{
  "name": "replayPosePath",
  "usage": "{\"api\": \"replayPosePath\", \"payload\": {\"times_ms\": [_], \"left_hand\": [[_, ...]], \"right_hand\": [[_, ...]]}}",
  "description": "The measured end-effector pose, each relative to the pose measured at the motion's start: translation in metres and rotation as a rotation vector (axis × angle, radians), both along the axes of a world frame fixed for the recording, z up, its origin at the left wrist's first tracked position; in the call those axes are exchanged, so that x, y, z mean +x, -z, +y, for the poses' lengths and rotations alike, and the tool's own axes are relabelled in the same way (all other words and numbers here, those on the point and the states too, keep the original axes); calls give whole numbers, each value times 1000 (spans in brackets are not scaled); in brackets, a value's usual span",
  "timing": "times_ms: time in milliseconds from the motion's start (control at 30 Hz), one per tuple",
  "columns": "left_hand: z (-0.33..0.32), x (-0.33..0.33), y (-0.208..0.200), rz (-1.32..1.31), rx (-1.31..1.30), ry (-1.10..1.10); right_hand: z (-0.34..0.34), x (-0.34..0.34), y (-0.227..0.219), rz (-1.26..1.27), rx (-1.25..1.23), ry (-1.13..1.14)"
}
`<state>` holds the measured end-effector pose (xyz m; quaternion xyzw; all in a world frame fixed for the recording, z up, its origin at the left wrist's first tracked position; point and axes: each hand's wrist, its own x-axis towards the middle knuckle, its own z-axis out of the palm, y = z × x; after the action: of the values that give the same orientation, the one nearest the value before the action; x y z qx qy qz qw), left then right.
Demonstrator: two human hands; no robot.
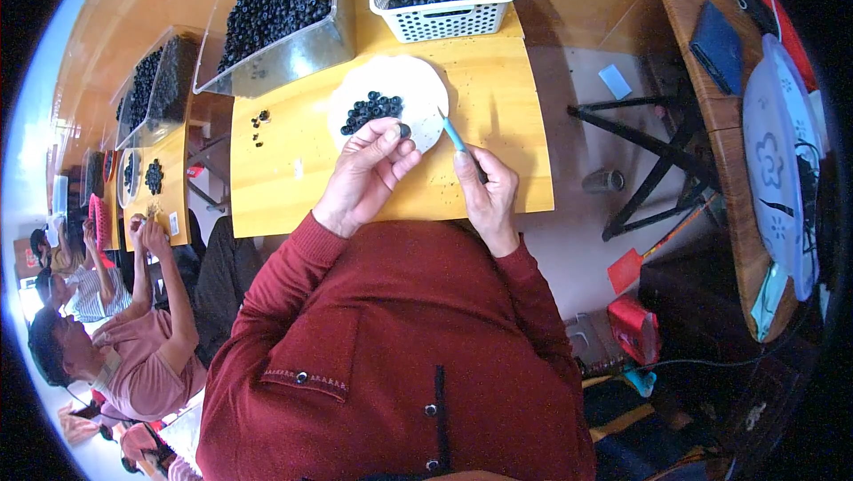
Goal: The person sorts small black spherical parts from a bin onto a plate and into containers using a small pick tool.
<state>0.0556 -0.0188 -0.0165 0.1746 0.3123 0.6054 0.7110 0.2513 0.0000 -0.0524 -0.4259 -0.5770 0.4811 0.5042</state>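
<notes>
My left hand pinches a small dark round berry-like piece between thumb and fingertips, over the near edge of a white plate. On that plate lies a cluster of similar dark round pieces; whether they are blueberries or beads I cannot tell. To the right, my right hand is closed around a slim pointed tool with a teal shaft. Its tip points up and away, over the plate's right rim, apart from the pinched piece. The tool's rear end is partly hidden by my fingers.
Behind the plate stand a clear plastic bin and a white perforated basket, both full of dark round pieces. Crumbs dot the wooden table. At left, a person works at another table. A wooden side table stands right.
</notes>
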Motion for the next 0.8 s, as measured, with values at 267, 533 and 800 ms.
{"api": "replayPosePath", "payload": {"times_ms": [267,533,800], "left_hand": [[59,-9,-27,240,10,-80],[149,-7,-65,413,220,-288],[92,-43,-10,1637,421,81]], "right_hand": [[-1,0,2,57,19,27],[-4,-1,8,68,29,56],[-1,0,13,107,16,58]]}}
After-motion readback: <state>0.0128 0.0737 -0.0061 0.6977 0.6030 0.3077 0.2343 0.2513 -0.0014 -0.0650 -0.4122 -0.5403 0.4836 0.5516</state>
